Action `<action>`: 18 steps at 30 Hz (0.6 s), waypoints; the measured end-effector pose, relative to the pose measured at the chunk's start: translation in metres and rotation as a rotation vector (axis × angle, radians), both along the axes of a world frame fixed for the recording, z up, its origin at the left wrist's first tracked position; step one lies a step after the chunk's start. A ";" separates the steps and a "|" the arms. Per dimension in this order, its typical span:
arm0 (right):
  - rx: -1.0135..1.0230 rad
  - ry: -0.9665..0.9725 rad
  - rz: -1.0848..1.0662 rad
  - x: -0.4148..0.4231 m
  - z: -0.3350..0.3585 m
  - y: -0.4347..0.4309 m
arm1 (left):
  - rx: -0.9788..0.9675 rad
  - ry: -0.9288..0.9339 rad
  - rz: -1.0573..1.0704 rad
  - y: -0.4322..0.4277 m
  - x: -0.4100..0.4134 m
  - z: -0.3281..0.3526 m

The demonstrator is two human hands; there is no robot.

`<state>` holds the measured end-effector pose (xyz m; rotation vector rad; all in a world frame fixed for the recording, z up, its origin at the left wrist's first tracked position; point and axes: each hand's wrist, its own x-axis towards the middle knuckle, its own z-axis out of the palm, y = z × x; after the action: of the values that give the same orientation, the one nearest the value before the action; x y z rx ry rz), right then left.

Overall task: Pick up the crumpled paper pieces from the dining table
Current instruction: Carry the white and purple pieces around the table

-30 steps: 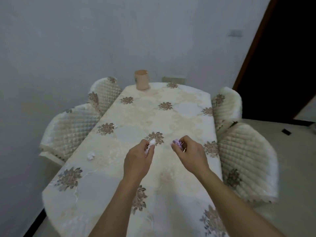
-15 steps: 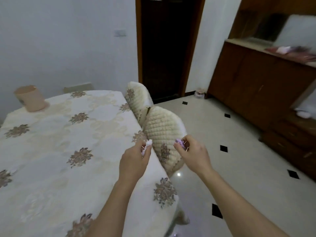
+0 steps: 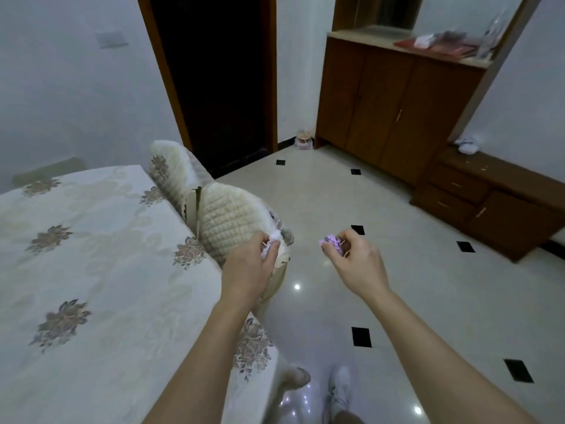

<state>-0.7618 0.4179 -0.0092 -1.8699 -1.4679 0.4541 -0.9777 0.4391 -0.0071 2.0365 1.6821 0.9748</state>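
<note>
Pinching a white paper wad (image 3: 273,243) betw. thumb and fingertips, left hand (image 3: 249,264) is held in the air in front of the quilted chair back (image 3: 235,220), off the table edge. Right hand (image 3: 356,258) pinches a purple paper wad (image 3: 331,241) the same way, over the tiled floor (image 3: 397,286), approx. 3 o'clock from the left hand, well apart. Both wads off the table. Table (image 3: 91,255) w/ floral cloth lies at 9 o'clock from the hands; no wads visible on the part in view. A 2nd chair (image 3: 171,169) stands beyond the first, at 11 o'clock. Dark doorway (image 3: 214,81) at 12 o'clock; wooden cabinet (image 3: 397,108) at 1–2 o'clock.
</note>
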 end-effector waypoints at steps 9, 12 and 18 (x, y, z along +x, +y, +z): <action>0.004 0.057 0.001 0.101 -0.014 0.130 | -0.052 0.013 0.031 0.120 0.104 -0.002; 0.001 0.053 0.040 0.137 -0.014 0.179 | -0.075 0.034 0.077 0.167 0.141 -0.001; -0.035 0.041 0.115 0.196 -0.014 0.263 | -0.099 0.050 0.171 0.236 0.193 -0.001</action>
<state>-0.5661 0.6804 -0.0231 -1.7987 -1.5543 0.5724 -0.7843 0.6747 -0.0081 1.8936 1.9173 0.8804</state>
